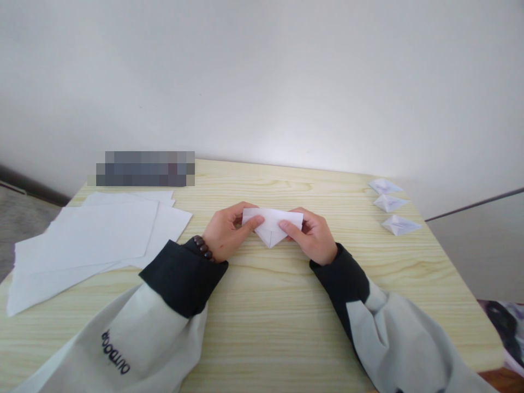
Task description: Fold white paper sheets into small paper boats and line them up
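Between my two hands is a small folded sheet of white paper point(270, 221), held just above the middle of the table. Its upper edge runs straight across, and its lower part comes to a downward point with a crease down the centre. My left hand point(229, 232) pinches its left end, thumb on the near face and fingers behind. On the right end, my right hand point(313, 234) grips in the same way, its thumb pressed on the face. The fingertips behind the paper are hidden.
Several loose white paper sheets point(90, 234) lie overlapping at the left of the wood-grain table point(262, 327). Three folded paper boats point(391, 203) stand in a row near the right edge. A blurred dark object point(143, 170) sits at the back left, before the white wall point(262, 82).
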Available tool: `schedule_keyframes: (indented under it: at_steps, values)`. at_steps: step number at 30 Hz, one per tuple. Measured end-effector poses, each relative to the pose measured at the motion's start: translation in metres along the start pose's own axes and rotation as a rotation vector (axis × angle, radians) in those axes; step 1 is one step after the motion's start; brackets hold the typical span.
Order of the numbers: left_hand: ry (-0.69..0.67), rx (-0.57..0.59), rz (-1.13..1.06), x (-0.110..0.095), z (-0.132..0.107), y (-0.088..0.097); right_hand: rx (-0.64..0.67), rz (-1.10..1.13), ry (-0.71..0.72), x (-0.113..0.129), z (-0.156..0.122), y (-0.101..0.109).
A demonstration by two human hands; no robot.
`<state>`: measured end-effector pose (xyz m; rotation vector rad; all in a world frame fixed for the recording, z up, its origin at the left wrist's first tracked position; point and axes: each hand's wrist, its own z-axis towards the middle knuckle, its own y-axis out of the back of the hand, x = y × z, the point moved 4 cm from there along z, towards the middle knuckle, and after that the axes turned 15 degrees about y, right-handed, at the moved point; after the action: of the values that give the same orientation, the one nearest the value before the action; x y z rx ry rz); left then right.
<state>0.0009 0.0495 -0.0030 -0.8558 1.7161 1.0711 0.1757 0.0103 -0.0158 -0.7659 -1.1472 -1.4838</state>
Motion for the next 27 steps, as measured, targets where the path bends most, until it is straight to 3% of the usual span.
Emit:
schedule_keyframes:
  at_steps: [11,21,27]
  values:
    - [0.049,0.056,-0.058,0.0018,-0.0003,-0.0011,-0.011,-0.01,0.015,0.0007,0.0003,0.0007]
    - [0.062,0.029,-0.1,0.0027,0.0007,-0.0013,-0.036,-0.026,-0.001,0.004,0.0008,0.0011]
    - [0.091,0.04,-0.181,0.0039,0.0009,-0.0026,-0.179,-0.153,0.098,0.0087,0.0001,0.0062]
